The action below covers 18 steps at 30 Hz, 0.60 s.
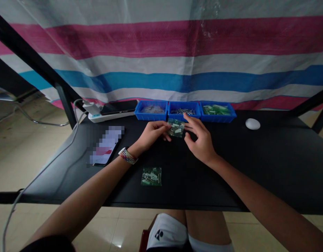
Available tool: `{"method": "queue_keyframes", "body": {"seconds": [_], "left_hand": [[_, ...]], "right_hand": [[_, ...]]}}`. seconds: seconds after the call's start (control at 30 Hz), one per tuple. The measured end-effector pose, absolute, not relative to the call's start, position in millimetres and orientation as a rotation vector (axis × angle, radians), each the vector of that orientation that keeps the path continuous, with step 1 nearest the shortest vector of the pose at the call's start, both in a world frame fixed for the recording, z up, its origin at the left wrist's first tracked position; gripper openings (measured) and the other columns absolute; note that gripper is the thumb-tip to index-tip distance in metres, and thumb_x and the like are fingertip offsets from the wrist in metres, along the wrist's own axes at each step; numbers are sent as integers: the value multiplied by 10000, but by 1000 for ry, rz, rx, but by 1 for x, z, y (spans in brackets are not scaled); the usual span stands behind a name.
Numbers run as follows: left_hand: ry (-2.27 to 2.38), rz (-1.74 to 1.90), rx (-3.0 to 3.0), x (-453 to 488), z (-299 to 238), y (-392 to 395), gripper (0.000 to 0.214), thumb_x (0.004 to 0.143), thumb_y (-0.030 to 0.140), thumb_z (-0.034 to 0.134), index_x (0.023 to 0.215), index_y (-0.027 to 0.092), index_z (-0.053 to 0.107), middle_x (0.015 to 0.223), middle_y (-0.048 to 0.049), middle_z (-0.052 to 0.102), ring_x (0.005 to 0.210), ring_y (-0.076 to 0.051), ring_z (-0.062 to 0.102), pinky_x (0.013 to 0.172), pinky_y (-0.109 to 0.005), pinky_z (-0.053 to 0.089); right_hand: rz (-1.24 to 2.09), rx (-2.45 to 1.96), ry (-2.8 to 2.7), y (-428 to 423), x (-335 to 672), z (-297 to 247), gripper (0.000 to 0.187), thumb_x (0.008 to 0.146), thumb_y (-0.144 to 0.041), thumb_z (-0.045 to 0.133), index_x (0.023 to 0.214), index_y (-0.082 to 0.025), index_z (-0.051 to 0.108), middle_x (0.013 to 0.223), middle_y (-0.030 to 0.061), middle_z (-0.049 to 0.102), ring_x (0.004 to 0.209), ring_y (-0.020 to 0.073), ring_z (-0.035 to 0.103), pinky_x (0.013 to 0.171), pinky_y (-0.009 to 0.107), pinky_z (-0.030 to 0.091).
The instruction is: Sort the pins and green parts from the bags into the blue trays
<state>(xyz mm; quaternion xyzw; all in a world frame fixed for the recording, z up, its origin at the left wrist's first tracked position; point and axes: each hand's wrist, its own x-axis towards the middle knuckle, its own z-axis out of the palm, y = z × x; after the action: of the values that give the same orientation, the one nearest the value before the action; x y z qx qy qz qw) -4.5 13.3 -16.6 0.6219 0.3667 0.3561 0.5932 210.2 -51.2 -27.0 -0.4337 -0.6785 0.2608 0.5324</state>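
- The left hand (pixel 155 133) pinches a small clear bag (pixel 176 128) by its left edge, between thumb and fingers.
- That bag is held up in front of the middle of 3 blue bins; metal screws and pale pieces show inside it.
- The right hand (pixel 200 141) is open with fingers spread, at the bag's right edge; whether a fingertip touches the bag, I cannot tell. Its index finger reaches up to the front of the middle bin (pixel 184 104).
- The 3 bins stand side by side along the back of a black table (pixel 269 168).
- The left bin (pixel 150 117) holds what look like clear plastic bags, the middle bin holds screws (pixel 178 111), and the right bin (pixel 219 119) holds green pieces (pixel 216 110).
- A 2nd filled bag (pixel 151 176) lies flat near the table's front edge, between the forearms.
- A phone (pixel 106 148) with a blurred-out screen lies left of the left wrist, which wears a woven band (pixel 128 156).
- Behind it, a dark phone (pixel 119 107) rests on a white power strip (pixel 111 117), left of the bins.
- A white rounded object (pixel 252 124) sits at the right, well apart from both hands.
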Motion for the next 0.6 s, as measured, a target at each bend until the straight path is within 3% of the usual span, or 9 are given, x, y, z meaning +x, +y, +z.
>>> {"method": "queue_keyframes", "body": {"seconds": [0.1,0.17,0.27,0.4,0.5,0.6], "left_hand": [[847,857,1474,-4,-18,14,317,923,448,765,941,134,720,709,-34,745,620,-153,743,587,-224,528],[831,841,1516,-4,-18,13,337,935,464,756,969,130,730,766,-52,769,652,-160,756,608,-233,545],[812,798,1601,-4,-18,11,366,961,485,731,1000,121,751,860,-87,802,725,-173,775,644,-240,561],[816,791,1698,-3,-16,8,376,978,488,715,1036,122,774,902,-98,809,804,-186,778,675,-243,559],[821,805,1687,-3,-16,8,376,973,478,717,1098,125,757,989,-110,804,817,-189,777,670,-249,560],[830,802,1655,-4,-18,10,367,988,463,679,1124,126,731,1042,-113,781,795,-179,770,637,-246,553]], "right_hand": [[1022,-982,-1375,-48,208,-28,729,954,-276,697,1640,-298,450,1490,118,667,1278,292,707,1160,543,561],[1226,-949,-1237,-46,206,-30,696,933,-361,753,1581,-255,522,1375,118,744,1243,292,731,1167,550,552],[1354,-909,-1168,-44,202,-35,504,890,-420,810,1342,-221,710,1241,92,799,1169,276,761,1152,541,569],[1276,-898,-1203,-43,199,-40,354,883,-446,809,1151,-216,792,1150,68,821,1051,260,790,1034,521,654],[1059,-926,-1274,-35,210,-33,308,936,-429,760,1161,-223,800,1147,68,824,1037,256,797,981,487,685],[601,-1012,-1376,-15,243,-17,320,1020,-415,650,1256,-244,781,1240,74,807,1098,261,790,986,466,682]]}}
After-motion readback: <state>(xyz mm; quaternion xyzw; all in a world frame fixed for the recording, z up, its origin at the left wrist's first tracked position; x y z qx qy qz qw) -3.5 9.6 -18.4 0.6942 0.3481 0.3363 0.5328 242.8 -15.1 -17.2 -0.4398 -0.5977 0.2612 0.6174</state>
